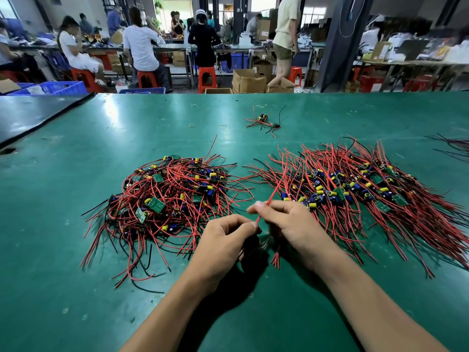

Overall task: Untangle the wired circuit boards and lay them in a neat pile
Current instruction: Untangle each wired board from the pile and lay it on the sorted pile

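Observation:
A tangled heap of small green circuit boards (167,196) with red and black wires lies left of centre on the green table (76,288). To the right, a combed-out pile of boards (355,189) lies with its wires running roughly parallel. Between the two, my left hand (223,247) and my right hand (289,222) both pinch a red wire (275,188) that slants up toward the right pile. My left fingertips hold it low down; my right thumb and fingers hold it a little higher. Loose wire ends (275,257) hang below my hands.
Two stray wired boards (266,121) and a rubber band (192,125) lie farther back on the table. More wires (454,146) show at the right edge, a black mat (30,115) at the far left. Beyond the table people work at benches.

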A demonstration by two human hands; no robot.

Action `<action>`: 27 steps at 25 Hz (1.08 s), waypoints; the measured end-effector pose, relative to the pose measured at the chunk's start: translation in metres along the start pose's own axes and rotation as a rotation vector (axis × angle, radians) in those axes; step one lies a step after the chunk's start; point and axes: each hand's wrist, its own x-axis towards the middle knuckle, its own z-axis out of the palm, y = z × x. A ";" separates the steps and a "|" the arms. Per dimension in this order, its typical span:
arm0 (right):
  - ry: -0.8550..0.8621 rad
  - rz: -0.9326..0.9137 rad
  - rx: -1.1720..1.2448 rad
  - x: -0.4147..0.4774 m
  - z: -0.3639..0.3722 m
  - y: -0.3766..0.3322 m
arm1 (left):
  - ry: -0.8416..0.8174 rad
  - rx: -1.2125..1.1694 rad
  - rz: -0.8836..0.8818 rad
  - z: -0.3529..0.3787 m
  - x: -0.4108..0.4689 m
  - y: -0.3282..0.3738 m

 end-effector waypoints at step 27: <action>0.225 -0.471 -0.643 -0.003 0.009 0.006 | -0.122 -0.453 -0.212 -0.005 0.005 0.016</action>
